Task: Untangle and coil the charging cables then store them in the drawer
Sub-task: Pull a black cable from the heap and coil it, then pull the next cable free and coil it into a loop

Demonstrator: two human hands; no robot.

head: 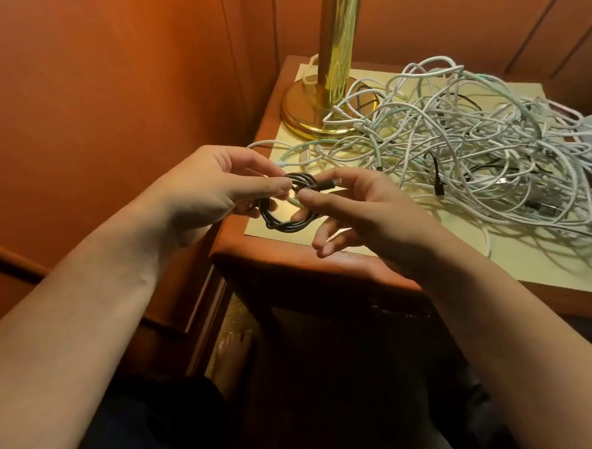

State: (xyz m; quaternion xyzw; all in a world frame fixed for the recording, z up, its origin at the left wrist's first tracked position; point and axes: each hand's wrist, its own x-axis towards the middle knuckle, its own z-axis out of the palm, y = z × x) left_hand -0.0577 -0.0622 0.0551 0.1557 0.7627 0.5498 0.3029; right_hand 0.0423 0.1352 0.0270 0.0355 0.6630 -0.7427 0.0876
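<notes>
A small black cable coil (285, 221) hangs just above the near left corner of the wooden nightstand (289, 252). My left hand (217, 183) pinches the coil's top between thumb and fingers. My right hand (348, 204) pinches the cable's free end, whose plug (333, 182) points right across the fingers. Behind my hands, a large tangle of white and pale green cables (455, 140), with a few black ones mixed in, lies spread over the nightstand top.
A brass lamp (334, 67) stands at the nightstand's back left, its base touched by cables. A cream mat (530, 263) covers the top. Orange wood panelling closes in on the left and behind. A dark opening (329, 360) lies below the nightstand's front edge. A bare foot (231, 358) is on the floor.
</notes>
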